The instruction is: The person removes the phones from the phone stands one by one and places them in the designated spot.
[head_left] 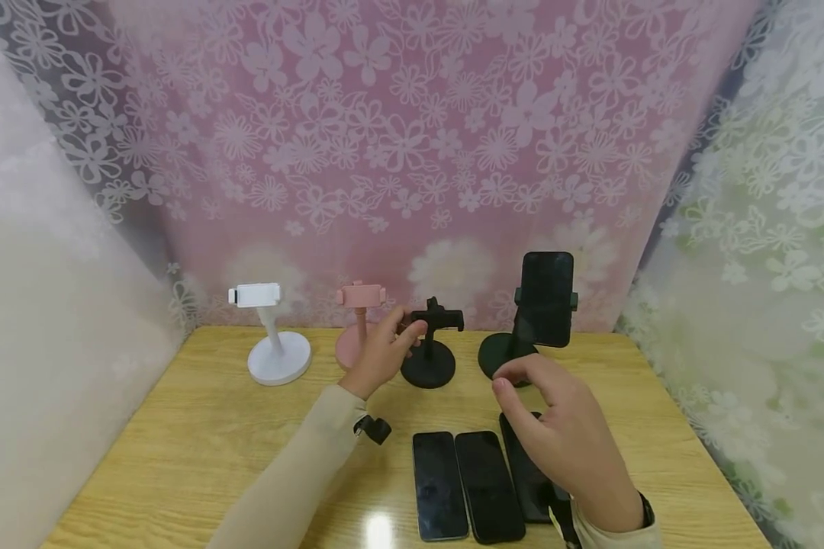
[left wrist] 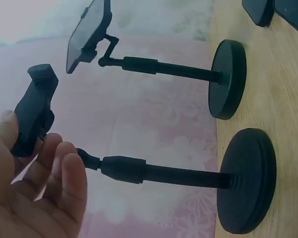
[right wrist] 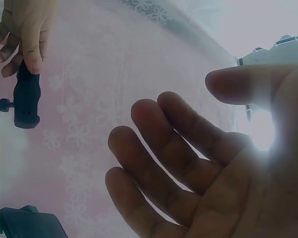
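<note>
My left hand [head_left: 383, 347] pinches one end of the clamp of a black phone stand [head_left: 431, 367] between thumb and fingers. In the left wrist view this clamp [left wrist: 36, 106] is tilted, and the stand's round base rests on the table. My right hand [head_left: 570, 438] hovers over the phones at the table's front right and holds nothing. Its fingers [right wrist: 156, 141] are loosely bent and apart from the thumb in the right wrist view. Beneath it lies a partly covered dark phone [head_left: 515, 450]. A dark green stand [head_left: 501, 352] bears an upright phone [head_left: 548, 297] just beyond the right hand.
Two more dark phones, one left [head_left: 440, 486] and one middle [head_left: 489, 486], lie flat beside the covered one. A pink stand [head_left: 362, 296] is partly behind my left hand. Farther left stands a white one [head_left: 279, 358]. Floral curtains [head_left: 412, 152] enclose the wooden table [head_left: 199, 427].
</note>
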Demonstrator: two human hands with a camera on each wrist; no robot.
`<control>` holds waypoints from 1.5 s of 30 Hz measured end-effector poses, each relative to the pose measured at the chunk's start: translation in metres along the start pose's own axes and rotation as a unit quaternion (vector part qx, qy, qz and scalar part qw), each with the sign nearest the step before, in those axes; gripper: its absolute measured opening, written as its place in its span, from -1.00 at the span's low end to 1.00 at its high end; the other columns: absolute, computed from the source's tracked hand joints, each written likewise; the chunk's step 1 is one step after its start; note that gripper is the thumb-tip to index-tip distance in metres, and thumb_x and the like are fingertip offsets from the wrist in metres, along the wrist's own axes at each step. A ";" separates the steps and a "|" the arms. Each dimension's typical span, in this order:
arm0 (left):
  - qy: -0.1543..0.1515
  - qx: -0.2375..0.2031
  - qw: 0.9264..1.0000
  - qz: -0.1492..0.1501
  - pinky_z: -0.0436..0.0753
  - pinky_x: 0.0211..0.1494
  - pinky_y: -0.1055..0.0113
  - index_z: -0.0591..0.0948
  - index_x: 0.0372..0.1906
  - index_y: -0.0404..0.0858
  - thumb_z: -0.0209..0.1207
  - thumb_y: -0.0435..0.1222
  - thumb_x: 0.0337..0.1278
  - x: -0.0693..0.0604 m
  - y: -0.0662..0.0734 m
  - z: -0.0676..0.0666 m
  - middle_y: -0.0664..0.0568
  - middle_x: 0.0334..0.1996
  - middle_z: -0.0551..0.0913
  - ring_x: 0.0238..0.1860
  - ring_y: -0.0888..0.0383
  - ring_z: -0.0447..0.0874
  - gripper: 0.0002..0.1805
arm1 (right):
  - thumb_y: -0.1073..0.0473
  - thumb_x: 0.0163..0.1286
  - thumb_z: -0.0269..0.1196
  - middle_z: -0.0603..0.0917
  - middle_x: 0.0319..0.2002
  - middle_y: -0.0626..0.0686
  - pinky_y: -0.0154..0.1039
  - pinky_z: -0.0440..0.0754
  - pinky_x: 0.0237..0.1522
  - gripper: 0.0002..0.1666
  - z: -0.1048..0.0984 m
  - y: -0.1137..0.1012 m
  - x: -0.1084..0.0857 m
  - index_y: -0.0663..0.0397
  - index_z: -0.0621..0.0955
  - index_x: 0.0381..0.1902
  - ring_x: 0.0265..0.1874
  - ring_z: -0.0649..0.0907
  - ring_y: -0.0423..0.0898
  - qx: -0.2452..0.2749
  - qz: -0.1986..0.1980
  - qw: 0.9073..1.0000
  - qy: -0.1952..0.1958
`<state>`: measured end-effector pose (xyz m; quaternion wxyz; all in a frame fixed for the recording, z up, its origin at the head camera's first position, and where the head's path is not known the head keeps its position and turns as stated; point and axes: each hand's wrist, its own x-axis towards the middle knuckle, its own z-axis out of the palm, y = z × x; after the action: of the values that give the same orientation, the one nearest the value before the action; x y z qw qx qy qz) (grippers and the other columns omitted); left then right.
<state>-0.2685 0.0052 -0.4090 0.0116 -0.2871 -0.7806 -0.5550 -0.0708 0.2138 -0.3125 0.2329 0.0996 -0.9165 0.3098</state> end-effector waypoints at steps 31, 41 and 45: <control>-0.045 0.188 0.980 0.044 0.62 -0.31 0.37 0.63 -0.12 0.07 0.23 -0.05 0.48 -0.115 0.041 -0.099 0.38 -0.37 0.62 -0.36 0.37 0.59 -0.91 | 0.52 0.39 0.11 0.53 0.10 0.01 -0.42 0.47 0.12 -0.57 0.025 0.056 0.031 0.55 0.43 0.20 0.07 0.51 -0.22 0.159 -0.023 0.940 0.301; -0.069 0.273 0.959 -0.033 0.49 -0.40 0.34 0.64 -0.18 -0.01 0.25 -0.05 0.45 -0.119 0.041 -0.124 0.31 -0.54 0.52 -0.54 0.34 0.44 -0.85 | 0.44 0.39 0.07 0.50 0.09 -0.04 -0.28 0.47 0.15 -0.58 0.041 0.072 0.048 0.46 0.42 0.20 0.08 0.51 -0.14 0.214 -0.005 0.878 0.428; -0.074 0.295 0.950 -0.066 0.48 -0.40 0.32 0.64 -0.16 -0.04 0.25 -0.04 0.44 -0.122 0.041 -0.132 0.28 -0.55 0.50 -0.56 0.31 0.42 -0.83 | 0.37 0.44 0.10 0.40 0.22 -0.04 -0.30 0.45 0.21 -0.37 0.048 0.098 0.053 0.15 0.27 0.44 0.19 0.43 -0.15 0.227 0.089 0.897 0.370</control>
<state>-0.1875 -0.1538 -0.3640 0.0014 -0.2588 -0.9254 -0.2767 -0.1666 0.2592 -0.3717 0.4975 -0.0538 -0.6740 0.5434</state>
